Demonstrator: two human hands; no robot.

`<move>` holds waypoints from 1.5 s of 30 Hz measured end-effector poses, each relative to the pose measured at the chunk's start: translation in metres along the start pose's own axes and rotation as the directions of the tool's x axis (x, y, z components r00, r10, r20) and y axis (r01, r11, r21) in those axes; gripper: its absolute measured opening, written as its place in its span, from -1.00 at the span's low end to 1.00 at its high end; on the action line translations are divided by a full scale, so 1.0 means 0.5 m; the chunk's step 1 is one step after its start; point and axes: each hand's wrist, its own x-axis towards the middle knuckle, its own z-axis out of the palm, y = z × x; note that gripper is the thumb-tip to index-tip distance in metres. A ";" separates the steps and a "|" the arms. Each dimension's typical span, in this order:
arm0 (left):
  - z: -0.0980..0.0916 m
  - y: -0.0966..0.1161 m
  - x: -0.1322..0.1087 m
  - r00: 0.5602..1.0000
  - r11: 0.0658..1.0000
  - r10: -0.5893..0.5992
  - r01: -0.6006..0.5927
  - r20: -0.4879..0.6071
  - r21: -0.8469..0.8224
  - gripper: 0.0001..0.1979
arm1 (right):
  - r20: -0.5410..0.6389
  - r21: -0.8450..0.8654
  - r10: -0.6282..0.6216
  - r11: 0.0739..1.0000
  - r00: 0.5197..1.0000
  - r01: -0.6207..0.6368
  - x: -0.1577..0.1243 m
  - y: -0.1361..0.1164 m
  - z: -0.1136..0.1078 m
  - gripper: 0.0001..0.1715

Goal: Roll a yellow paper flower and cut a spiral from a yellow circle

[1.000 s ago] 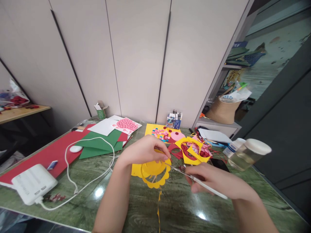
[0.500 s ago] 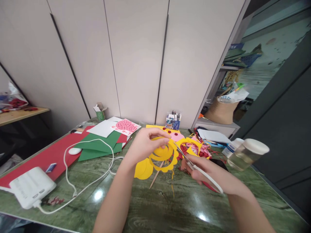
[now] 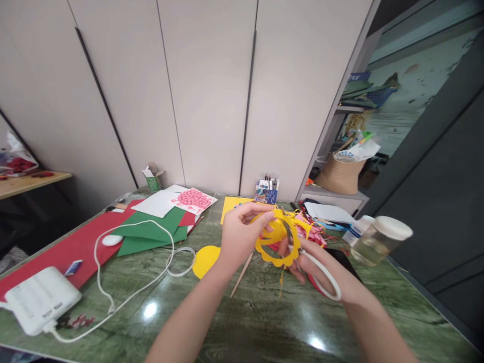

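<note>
My left hand point(image 3: 242, 232) pinches the top edge of a yellow paper cutout point(image 3: 279, 261), a spiral with a scalloped outer rim, held above the table. My right hand point(image 3: 313, 257) grips scissors point(image 3: 325, 272) with a white handle loop, and their blades reach up behind or through the paper ring. Below the left wrist lies a yellow paper disc point(image 3: 206, 259). A thin wooden stick point(image 3: 241, 276) rests on the table beneath the cutout. Pink, red and yellow paper scraps point(image 3: 312, 229) are piled behind my right hand.
Green paper point(image 3: 151, 229) and red paper point(image 3: 56, 254) cover the left side, with a white power bank point(image 3: 41, 300) and its cable. A box of pens point(image 3: 266, 190) stands by the cabinet. A lidded jar of liquid point(image 3: 378, 242) is at the right.
Both hands have come closer together. My left hand has carried the yellow cutout to the right, and the scissor blades now overlap the ring instead of touching its right edge.
</note>
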 end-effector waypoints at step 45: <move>-0.046 0.010 0.006 0.995 0.996 0.091 -0.091 0.029 -0.003 -0.88 | -0.001 0.136 0.085 0.987 0.996 -0.084 -0.009 -0.007 -0.009 -0.62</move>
